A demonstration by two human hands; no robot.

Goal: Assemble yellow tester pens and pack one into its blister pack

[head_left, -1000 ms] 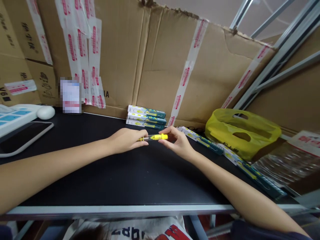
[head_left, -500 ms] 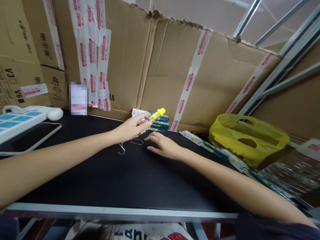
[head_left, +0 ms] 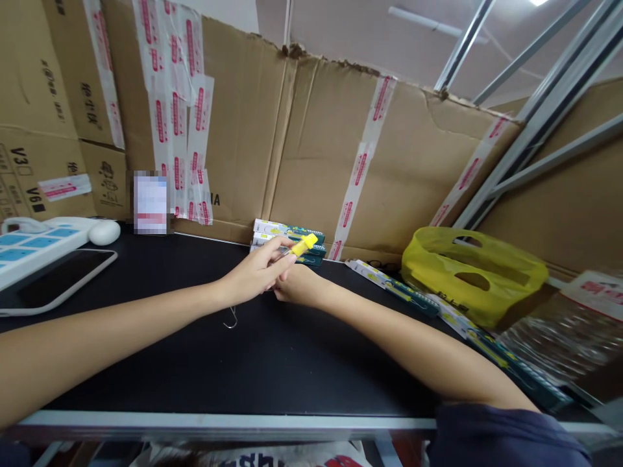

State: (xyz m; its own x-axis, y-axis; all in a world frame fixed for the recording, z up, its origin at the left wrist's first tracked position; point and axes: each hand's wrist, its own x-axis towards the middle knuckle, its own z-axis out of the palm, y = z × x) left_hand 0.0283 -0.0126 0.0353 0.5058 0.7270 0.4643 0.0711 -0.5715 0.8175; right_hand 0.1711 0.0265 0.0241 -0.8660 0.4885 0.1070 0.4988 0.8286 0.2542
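Note:
My left hand is closed around a slim tool with a yellow end, which points up and to the right past the fingertips. A bent metal hook shows beneath my left wrist; whether it belongs to the same tool I cannot tell. My right hand is right up against the left one, its fingers curled down near the black tabletop. The left hand partly covers those fingers, and what they hold is hidden.
Slim printed boxes are stacked behind my hands, and more boxes lie along the right. A yellow plastic bag stands there too. At left are a phone and a power strip. Cardboard walls the back.
My right hand has moved left, from open beside the left hand to curled against it. The wire loop that lay between the hands is now hidden. The view has tilted up slightly.

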